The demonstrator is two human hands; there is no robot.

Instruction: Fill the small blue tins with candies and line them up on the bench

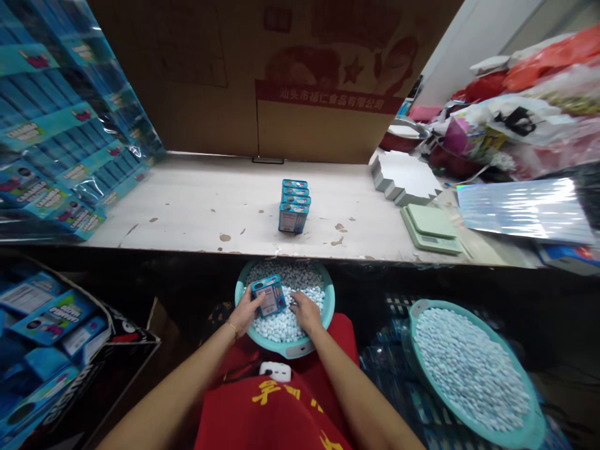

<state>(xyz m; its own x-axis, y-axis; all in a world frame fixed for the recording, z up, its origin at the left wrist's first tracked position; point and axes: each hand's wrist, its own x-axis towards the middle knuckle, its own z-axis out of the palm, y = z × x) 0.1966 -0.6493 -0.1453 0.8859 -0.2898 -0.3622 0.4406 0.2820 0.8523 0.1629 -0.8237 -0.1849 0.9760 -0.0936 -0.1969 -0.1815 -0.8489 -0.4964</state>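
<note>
My left hand (243,312) is closed around a small blue tin (270,296) with a printed label, held tilted over a teal basin (329,312). Pale blue and white candies (276,329) fill much of the basin, which sits at my lap. Among the candies, to the right of the tin, my right hand (305,311) has its fingers curled together; what they grip, if anything, is hidden. On the table in front, several similar blue tins (294,215) stand in a short row, one behind another.
A large cardboard box (309,131) stands behind the white table (210,206). Wrapped display boxes (60,131) are stacked at left, above a carton of blue packs (51,312). At right are a green scale (431,228), white card stacks (405,175) and another candy-filled basin (537,419).
</note>
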